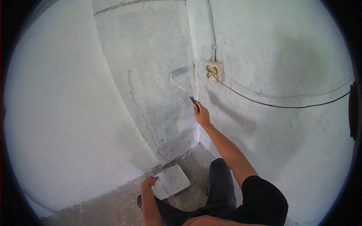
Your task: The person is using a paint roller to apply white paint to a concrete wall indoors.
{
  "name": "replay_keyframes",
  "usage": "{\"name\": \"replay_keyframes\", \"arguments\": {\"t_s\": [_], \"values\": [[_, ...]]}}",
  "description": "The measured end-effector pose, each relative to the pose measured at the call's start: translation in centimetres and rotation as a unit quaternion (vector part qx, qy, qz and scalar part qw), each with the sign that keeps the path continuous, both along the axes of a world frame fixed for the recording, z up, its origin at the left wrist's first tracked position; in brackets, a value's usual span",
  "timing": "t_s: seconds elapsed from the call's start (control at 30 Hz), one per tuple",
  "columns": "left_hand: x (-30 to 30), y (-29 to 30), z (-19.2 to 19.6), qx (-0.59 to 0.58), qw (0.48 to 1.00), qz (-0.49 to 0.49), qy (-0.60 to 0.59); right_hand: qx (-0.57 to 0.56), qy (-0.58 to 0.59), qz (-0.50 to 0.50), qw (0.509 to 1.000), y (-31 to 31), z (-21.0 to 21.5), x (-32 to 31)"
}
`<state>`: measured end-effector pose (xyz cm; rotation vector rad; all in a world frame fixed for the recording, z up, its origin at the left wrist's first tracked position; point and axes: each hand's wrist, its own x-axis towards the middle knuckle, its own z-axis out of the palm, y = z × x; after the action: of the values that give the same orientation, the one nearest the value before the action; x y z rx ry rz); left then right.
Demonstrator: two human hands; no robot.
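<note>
Gripping the black handle (195,103) of a paint roller (179,72), the person's right hand (203,114) is below and a little left of the wall socket block (220,71), its fingers wrapped around the grip. The roller's pale sleeve is left of the socket block, at about its height, over a grey, patchy wall section (151,49); whether it presses on the surface or sits just off it cannot be told. A bent white wire frame (177,86) joins sleeve and handle.

Well below the socket block and to its left, the left hand (150,181) pinches the left edge of a shallow, whitish rectangular tray (175,180), the fingers under the rim hidden. Whether the tray rests on the grey floor (109,205) or is held above it is unclear.

A plug sits in the socket block, and a dark cable (279,106) sags away to its right; a conduit (212,26) runs up the wall above it. Below the socket block, the person's dark-trousered legs (220,184) are bent, one knee to either side of the tray, and a black short sleeve (264,196) covers the right upper arm.
</note>
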<state>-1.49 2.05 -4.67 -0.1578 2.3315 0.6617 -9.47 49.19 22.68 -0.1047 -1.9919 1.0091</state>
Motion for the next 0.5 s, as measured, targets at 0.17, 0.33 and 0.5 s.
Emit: {"name": "replay_keyframes", "arguments": {"t_s": [0.17, 0.33, 0.5], "values": [[-0.2, 0.2, 0.0, 0.005, 1.0, 0.004, -0.008, -0.03, -0.03, 0.019, 0.999, -0.5, -1.1, 0.9], [-0.6, -0.1, -0.9, 0.007, 1.0, 0.007, -0.004, -0.006, 0.021, 0.004, 1.0, -0.5, 4.8, -1.3], [-0.8, -0.6, -1.6, 0.015, 1.0, 0.015, 0.022, 0.013, 0.106, -0.032, 0.994, 0.2, 17.9, -4.6]]}}
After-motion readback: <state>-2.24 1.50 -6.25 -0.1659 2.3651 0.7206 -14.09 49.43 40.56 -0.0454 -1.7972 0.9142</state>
